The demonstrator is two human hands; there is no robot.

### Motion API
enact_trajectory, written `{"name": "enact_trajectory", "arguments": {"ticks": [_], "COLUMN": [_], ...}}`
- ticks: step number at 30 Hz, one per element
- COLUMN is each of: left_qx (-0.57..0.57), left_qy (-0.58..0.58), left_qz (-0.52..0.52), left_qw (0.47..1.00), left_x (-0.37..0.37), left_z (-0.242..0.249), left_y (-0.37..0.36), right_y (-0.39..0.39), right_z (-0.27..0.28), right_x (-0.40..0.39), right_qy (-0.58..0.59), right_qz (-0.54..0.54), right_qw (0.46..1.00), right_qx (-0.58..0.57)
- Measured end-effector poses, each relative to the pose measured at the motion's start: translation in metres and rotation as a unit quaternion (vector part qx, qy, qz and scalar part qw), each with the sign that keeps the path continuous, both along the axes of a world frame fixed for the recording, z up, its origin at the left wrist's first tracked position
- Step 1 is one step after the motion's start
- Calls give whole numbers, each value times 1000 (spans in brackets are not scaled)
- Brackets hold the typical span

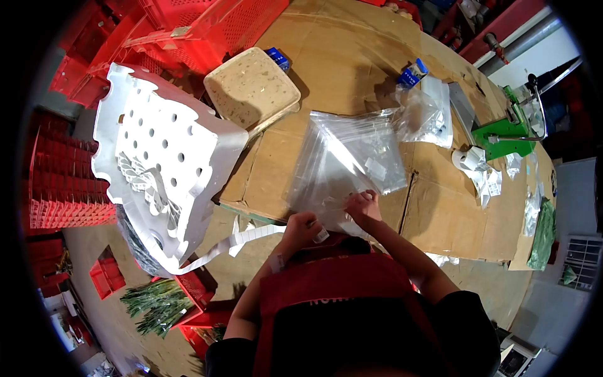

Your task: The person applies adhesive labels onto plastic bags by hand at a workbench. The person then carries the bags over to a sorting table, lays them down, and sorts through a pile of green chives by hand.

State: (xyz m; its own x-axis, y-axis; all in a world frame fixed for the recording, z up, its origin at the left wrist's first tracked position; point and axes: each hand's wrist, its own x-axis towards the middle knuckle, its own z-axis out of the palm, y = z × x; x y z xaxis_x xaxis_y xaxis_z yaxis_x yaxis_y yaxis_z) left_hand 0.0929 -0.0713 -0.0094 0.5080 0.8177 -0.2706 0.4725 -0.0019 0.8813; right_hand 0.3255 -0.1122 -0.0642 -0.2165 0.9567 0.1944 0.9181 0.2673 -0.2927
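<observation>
My left hand (pixel 300 230) is closed around the end of a long strip of white labels (pixel 242 238), and a small white label (pixel 321 236) shows by its fingers. My right hand (pixel 363 206) is closed too, fingers bent, at the near edge of a stack of clear plastic bags (pixel 339 157). Whether it pinches a bag or a label, I cannot make out. The bags lie flat on the cardboard-covered table (pixel 352 63) in front of me. From my left hand the strip curves away to a white crate with round holes (pixel 164 147).
Beyond the crate stand a beige tub (pixel 253 88) and red plastic crates (pixel 207 38). Small blue boxes (pixel 412 73) and a green metal device (pixel 505 135) are on the table. At lower left, bundles of leafy green stems (pixel 155 304) lie by a red crate.
</observation>
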Motion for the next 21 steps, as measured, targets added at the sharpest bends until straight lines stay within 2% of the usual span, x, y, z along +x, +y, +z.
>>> {"name": "enact_trajectory", "arguments": {"ticks": [1, 3, 4, 5, 6, 7, 8, 9, 10, 11, 12, 13, 15, 16, 18, 19, 21], "left_qx": [2, -13, -13, -14, -16, -17, -6, 5, 5, 43, 81, 82, -31, -33, -63, -63, -38], "left_qy": [2, -35, -35, -36, -36, -35, -92, -150, -153, -163, -172, -172, -37, -36, 12, 12, -74], "left_qz": [-1, 40, 43, 41, 37, 34, 38, 40, 37, -5, -44, -41, -42, -41, -11, -15, -3], "left_qw": [1000, 999, 998, 998, 999, 999, 995, 988, 988, 986, 981, 981, 998, 998, 998, 998, 997], "left_x": [0, 1, 1, 1, -1, 1, 5, 10, 14, 18, 21, 19, 16, 12, 5, 3, 2], "left_z": [-1, -2, 0, 7, 10, 11, 11, 11, 1, -16, -16, -14, 17, 16, 9, 3, -6], "left_y": [-1, -2, 0, 1, 1, -1, -2, -3, -3, -4, -2, -4, -1, -1, 1, -1, -2], "right_y": [4, 19, 32, 41, 43, 44, 37, 34, 21, 19, 16, 7, 11, 13, 19, 17, 19], "right_z": [3, 20, 32, 52, 84, 105, 101, 96, 99, 85, 78, 78, 62, 52, 41, 37, 39], "right_x": [4, 21, 34, 40, 37, 35, 36, 16, 3, -12, -25, -31, -26, -22, -17, -16, -20], "right_qy": [2, 156, 286, 409, 277, 138, 143, 309, 249, 275, 356, 412, 488, 489, 457, 458, 397], "right_qz": [-1, -63, -155, -243, -267, -287, -162, -80, -41, 24, 19, -65, -116, -116, -102, -106, -100], "right_qw": [1000, 986, 945, 876, 912, 926, 950, 935, 967, 955, 895, 843, 778, 777, 820, 820, 844], "right_qx": [2, -16, 33, 77, 139, 201, 227, 157, 19, -108, -267, -339, -379, -380, -328, -327, -348]}}
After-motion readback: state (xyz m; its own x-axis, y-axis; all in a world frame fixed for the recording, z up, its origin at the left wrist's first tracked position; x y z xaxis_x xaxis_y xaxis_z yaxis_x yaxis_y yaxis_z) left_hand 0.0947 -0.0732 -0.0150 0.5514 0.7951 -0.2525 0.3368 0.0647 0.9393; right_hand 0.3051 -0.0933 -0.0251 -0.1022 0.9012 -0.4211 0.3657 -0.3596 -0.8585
